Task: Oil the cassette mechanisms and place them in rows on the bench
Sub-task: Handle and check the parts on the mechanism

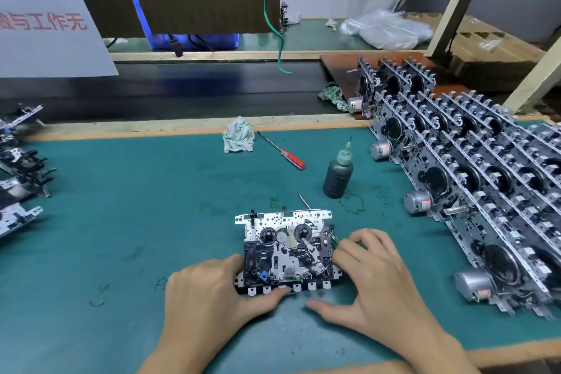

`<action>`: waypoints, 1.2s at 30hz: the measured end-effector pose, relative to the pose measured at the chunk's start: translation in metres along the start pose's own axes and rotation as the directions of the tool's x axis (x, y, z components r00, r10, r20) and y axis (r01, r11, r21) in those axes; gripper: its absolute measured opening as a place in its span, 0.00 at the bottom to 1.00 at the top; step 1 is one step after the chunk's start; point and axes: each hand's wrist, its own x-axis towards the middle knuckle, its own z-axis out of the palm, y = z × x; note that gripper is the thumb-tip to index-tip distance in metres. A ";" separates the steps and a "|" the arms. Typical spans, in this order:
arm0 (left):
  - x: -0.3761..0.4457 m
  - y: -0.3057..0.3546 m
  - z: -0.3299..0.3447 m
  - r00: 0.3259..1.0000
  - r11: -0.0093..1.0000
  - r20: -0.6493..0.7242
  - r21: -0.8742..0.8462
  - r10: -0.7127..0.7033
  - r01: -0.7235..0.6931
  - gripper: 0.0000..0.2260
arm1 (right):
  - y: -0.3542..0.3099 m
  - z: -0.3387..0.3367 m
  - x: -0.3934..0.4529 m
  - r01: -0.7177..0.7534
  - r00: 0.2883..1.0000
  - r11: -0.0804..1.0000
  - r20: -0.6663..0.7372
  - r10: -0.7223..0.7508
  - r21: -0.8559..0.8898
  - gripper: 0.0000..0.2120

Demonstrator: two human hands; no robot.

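One cassette mechanism point(285, 249) lies flat on the green bench mat point(121, 222) in front of me, its reels and levers facing up. My left hand point(209, 291) grips its left side, thumb along the near edge. My right hand point(373, 276) has its fingers curled against the mechanism's right edge, with the thumb spread on the mat. Something small and green shows at those fingertips; I cannot tell what it is. A dark oil bottle point(338, 174) with a needle tip stands upright behind and to the right, apart from both hands.
Several rows of mechanisms point(473, 179) stand on edge along the right side. More mechanisms point(21, 179) lie at the left edge. A red-handled screwdriver point(287, 155) and a crumpled rag point(238, 140) lie at the back of the mat. A thin metal pin point(304, 201) lies behind the mechanism.
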 end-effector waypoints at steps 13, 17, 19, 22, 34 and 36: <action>0.004 -0.018 -0.002 0.965 0.967 0.070 -0.030 0.253 -0.252 0.27 | 0.001 0.003 -0.004 -0.012 1.000 1.000 -0.027 0.012 -0.013 0.25; 0.002 -0.018 -0.001 0.956 0.956 0.037 0.017 0.292 -0.293 0.25 | 0.000 0.003 -0.005 -0.026 0.999 1.000 -0.018 0.026 -0.002 0.24; 0.001 -0.016 0.002 0.957 0.955 -0.012 0.071 0.291 -0.289 0.24 | 0.001 0.002 -0.005 -0.029 1.000 0.999 -0.003 0.029 0.038 0.25; 0.002 -0.018 0.001 0.953 0.951 0.005 0.064 0.302 -0.301 0.27 | 0.002 0.002 -0.006 -0.017 1.000 0.999 0.002 0.017 0.050 0.25; 0.001 -0.008 0.004 0.986 0.986 -0.026 0.030 0.164 -0.163 0.32 | -0.002 0.004 -0.006 -0.010 1.000 1.000 -0.028 0.011 0.022 0.23; 0.003 -0.012 0.002 0.981 0.981 0.026 -0.021 0.192 -0.192 0.33 | -0.003 0.005 -0.006 -0.026 0.998 1.000 -0.055 0.025 -0.009 0.23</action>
